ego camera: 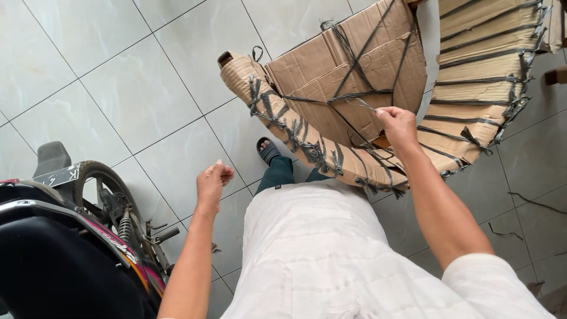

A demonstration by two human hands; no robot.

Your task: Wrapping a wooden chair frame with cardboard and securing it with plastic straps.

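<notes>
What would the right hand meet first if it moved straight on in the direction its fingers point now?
The right hand pinches a thin grey strap and points up-left. Going straight on, it would probably first meet the flat brown cardboard panel crossed with grey straps, though depth is unclear from this view.

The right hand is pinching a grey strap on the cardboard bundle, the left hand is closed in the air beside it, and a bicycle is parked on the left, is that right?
Not quite. The head view shows a motorcycle parked on the left, not a bicycle. The rest holds: the right hand pinches a grey strap on the cardboard bundle, and the left hand is closed in the air.
</notes>
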